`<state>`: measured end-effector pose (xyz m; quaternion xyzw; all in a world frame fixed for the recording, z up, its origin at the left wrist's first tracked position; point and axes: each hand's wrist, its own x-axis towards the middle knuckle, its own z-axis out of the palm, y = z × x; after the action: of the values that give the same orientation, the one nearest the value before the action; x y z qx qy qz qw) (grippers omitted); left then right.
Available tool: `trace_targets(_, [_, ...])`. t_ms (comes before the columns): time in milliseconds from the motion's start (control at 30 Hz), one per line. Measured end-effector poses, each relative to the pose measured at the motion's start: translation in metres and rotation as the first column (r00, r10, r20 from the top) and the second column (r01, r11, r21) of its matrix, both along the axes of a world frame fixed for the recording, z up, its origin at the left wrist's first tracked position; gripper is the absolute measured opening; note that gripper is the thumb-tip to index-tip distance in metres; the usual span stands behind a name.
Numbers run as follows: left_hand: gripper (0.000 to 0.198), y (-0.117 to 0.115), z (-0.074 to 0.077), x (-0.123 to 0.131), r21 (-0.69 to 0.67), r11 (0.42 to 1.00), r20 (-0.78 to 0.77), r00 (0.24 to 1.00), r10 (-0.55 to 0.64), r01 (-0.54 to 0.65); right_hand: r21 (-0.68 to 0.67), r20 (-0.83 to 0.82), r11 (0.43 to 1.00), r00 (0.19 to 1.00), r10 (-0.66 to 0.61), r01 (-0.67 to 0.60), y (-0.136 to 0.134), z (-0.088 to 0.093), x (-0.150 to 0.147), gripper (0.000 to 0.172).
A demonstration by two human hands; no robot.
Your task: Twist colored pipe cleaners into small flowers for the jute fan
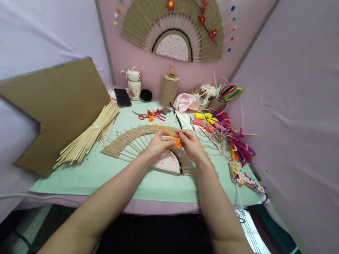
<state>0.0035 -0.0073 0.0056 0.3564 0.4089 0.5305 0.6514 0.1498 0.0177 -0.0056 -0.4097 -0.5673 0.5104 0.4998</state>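
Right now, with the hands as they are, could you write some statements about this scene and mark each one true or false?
The left hand and the right hand both pinch the orange pipe cleaner. True.
The hands are above a half-round woven fan. True.
The stick bundle lies to the right of the hands. False: it lies to their left, beside the cardboard.
The red scissors are in the left hand. False: they lie on the table, behind the fan.
The twine spool stands upright at the back of the table. True.
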Motion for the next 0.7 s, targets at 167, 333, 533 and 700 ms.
trace_targets(167, [0.043, 0.004, 0.002, -0.005, 0.017, 0.993, 0.041, 0.993, 0.112, -0.113, 0.067, 0.081, 0.998, 0.997, 0.010, -0.015, -0.004, 0.007, 0.002, 0.027])
trace_targets(333, [0.048, 0.007, 0.002, -0.008, 0.000, 0.989, 0.093, 0.985, 0.145, -0.145, 0.127, 0.178, 0.991, 0.984, 0.011, -0.034, -0.011, 0.011, -0.008, 0.024])
trace_targets(533, [0.035, 0.005, -0.003, -0.005, 0.000, 0.995, -0.100, 0.990, 0.101, -0.102, 0.203, 0.220, 0.965, 0.952, -0.211, 0.167, -0.006, 0.002, -0.009, 0.022])
trace_targets(700, [0.025, 0.002, -0.004, -0.011, 0.453, 0.892, -0.577, 0.763, 0.292, 0.001, 0.341, 0.369, 0.905, 0.850, -0.376, 0.252, -0.003, 0.002, -0.002, 0.015])
